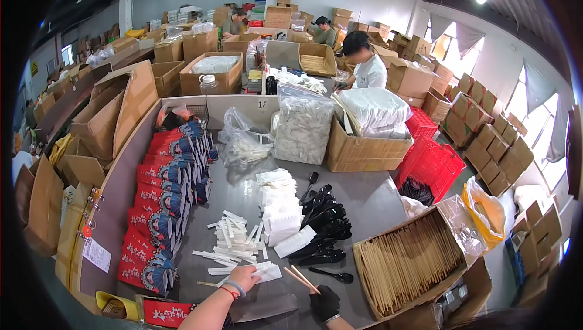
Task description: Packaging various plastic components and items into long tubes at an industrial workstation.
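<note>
Grey tabletop [370, 205]: right hand [327, 303] holds chopsticks [302, 278], left hand [244, 278] touches white packet [268, 272].

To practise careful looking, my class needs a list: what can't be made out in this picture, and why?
All in the head view:
Lower ends of the chopsticks: hidden by the right hand.
Part of the white slip: covered by the left hand.
Bottom of the carton: behind its walls, beneath white packs.
Right side of the red packet: behind the left forearm.
</note>
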The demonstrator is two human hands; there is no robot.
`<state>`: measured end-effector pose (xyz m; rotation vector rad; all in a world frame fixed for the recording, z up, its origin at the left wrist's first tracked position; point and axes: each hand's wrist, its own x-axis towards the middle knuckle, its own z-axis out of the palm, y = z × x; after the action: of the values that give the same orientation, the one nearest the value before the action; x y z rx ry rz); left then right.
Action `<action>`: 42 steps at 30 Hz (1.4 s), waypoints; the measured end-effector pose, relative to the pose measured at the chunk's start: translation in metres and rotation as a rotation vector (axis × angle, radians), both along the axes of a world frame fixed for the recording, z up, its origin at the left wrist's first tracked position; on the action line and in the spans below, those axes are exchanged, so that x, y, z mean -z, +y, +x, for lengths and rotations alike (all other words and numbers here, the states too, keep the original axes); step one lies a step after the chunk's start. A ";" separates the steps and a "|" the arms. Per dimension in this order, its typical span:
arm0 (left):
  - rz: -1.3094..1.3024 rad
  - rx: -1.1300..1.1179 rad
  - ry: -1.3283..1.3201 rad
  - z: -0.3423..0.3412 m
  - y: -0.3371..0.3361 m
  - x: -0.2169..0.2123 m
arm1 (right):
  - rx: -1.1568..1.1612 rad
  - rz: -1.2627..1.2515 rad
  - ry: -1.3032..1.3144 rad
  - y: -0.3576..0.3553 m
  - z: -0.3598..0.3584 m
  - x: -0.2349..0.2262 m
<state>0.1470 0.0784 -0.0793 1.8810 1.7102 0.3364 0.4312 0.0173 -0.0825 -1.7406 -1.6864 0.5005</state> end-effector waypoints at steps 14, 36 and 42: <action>0.030 -0.029 0.023 0.005 0.004 -0.004 | -0.018 0.054 0.015 0.005 -0.003 -0.009; -0.097 0.019 -0.271 -0.017 -0.091 -0.088 | 0.069 0.039 -0.075 0.047 0.052 -0.017; 0.283 0.063 0.022 -0.013 -0.129 -0.070 | -0.067 -0.065 -0.169 0.065 0.050 -0.035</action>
<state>0.1341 -0.0505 -0.0094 2.1403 1.6844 0.5600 0.4809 0.0823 -0.0470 -1.8208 -1.8705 0.4533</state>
